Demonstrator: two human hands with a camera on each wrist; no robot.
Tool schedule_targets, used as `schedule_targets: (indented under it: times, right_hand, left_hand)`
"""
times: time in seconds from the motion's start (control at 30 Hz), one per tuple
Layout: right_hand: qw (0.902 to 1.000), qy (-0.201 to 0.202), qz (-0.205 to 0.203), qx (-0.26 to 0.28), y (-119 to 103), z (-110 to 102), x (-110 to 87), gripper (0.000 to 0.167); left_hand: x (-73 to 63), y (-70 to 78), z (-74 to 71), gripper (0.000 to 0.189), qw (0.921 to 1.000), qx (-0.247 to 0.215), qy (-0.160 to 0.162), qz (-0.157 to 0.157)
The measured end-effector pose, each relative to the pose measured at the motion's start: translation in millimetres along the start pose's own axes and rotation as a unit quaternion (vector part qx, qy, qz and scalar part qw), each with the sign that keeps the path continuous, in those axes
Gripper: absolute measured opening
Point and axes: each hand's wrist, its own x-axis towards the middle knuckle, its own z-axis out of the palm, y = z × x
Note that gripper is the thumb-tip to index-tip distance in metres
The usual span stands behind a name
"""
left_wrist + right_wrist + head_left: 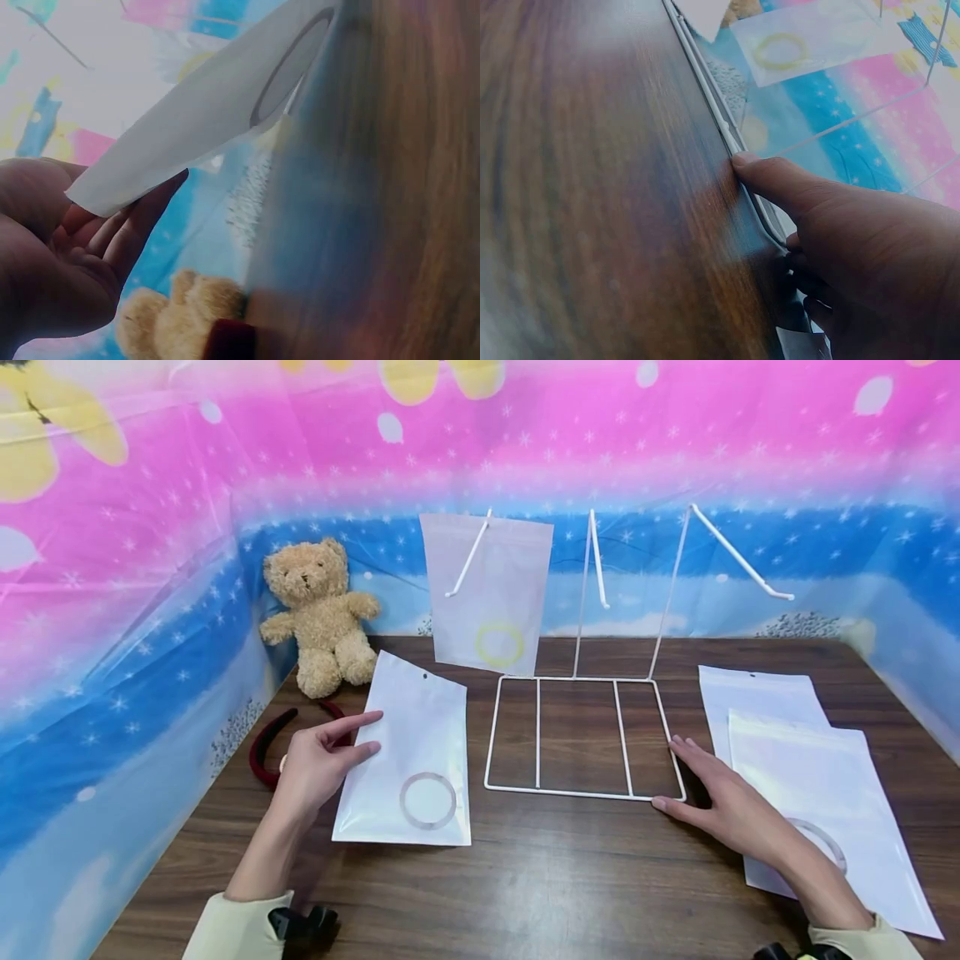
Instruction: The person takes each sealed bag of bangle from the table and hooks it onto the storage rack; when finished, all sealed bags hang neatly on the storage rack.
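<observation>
A flat white packet (420,735) with a small hole near its top and a ring shape (427,800) low on its front is held by its left edge in my left hand (318,764). In the left wrist view, fingers (146,225) show behind this packet. My right hand (738,810) rests at the near right corner of a white wire rack (585,792), thumb on the front rod and fingers against the side rod. Another white packet (480,577), showing a yellow ring (500,646), hangs from the rack's left hook; the middle and right hooks (738,552) carry nothing.
Two overlapping white packets (810,777) lie to the right, partly behind my right forearm. A teddy bear (318,618) sits at the back left, with a dark red headband (258,756) in front of it. A patterned cloth (315,452) encloses the wooden table (525,877).
</observation>
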Motion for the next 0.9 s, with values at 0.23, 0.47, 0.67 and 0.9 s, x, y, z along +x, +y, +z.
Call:
schedule_targets:
  times: [0.23,0.47,0.67,0.9]
  right_hand:
    - [1.0,-0.001,0.002,-0.004,0.2,-0.1,-0.6,0.097]
    - [1.0,0.0,0.006,-0.007,-0.8,-0.6,-0.8,0.098]
    - [0.9999,0.003,0.004,-0.01,-0.5,0.0,-0.8,0.097]
    - [0.9999,0.008,-0.006,-0.009,1.3,0.3,-1.0,0.095]
  left_hand:
    - [-20.8,23.2,-2.0,0.037,0.9963,-0.01,0.009,0.085]
    - [-36.0,73.1,9.9,0.035,0.9659,-0.09,-0.018,0.242]
    - [-37.6,102.1,29.4,0.03,0.9373,-0.136,-0.045,0.318]
    - [-17.2,97.0,62.6,0.029,0.9053,-0.252,-0.095,0.329]
